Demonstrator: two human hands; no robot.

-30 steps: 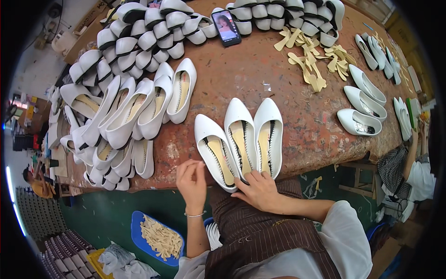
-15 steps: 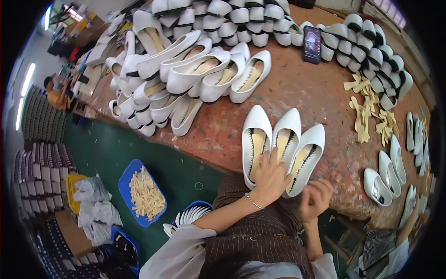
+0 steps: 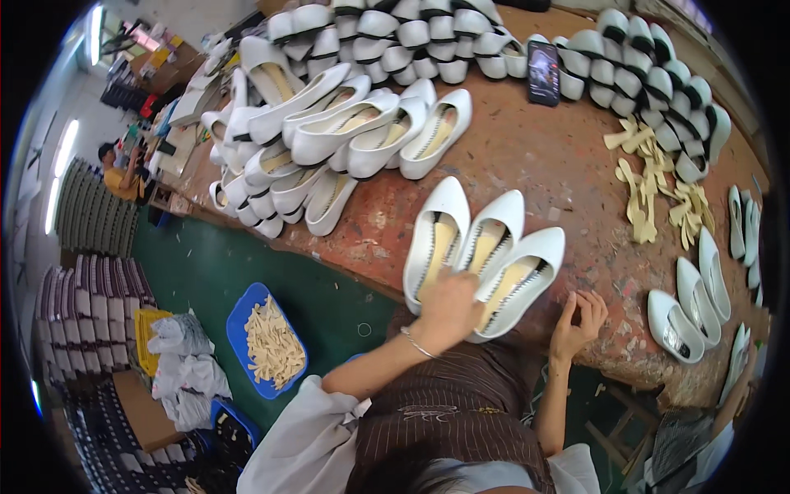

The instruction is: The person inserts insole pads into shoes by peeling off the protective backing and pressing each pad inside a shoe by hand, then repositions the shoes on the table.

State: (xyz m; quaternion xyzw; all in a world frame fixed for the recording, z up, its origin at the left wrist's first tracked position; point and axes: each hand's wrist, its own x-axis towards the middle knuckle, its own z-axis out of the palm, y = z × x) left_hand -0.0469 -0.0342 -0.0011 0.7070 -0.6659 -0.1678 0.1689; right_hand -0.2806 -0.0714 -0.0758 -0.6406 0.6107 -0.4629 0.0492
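Observation:
Three white pointed flat shoes lie side by side at the table's near edge: the left shoe [image 3: 417,247], the middle shoe [image 3: 504,212] and the right shoe [image 3: 541,249]. Cream insoles show inside them, with dark zigzag edging along the inner walls. My left hand [image 3: 451,309] covers the middle shoe's heel area, knuckles up. Its fingers are bent down and smeared by motion, so their grip is hidden. To the right of the shoes, my right hand [image 3: 580,323] hovers by the table edge, fingers loosely curled and apart, with nothing visible in it.
White shoes are heaped at the left [image 3: 329,132], with more rows at the back [image 3: 403,41]. A phone [image 3: 543,74] leans upright there. Loose cream insole pieces [image 3: 650,181] lie to the right, near other white shoes [image 3: 676,321]. A blue basket [image 3: 239,309] of cream pieces stands on the floor.
My left hand has moved slightly left, and its stretched fingers are now bent. The shoes' heels have swung left. My right hand has lifted away to the right, its fingers spreading. The view has shifted slightly.

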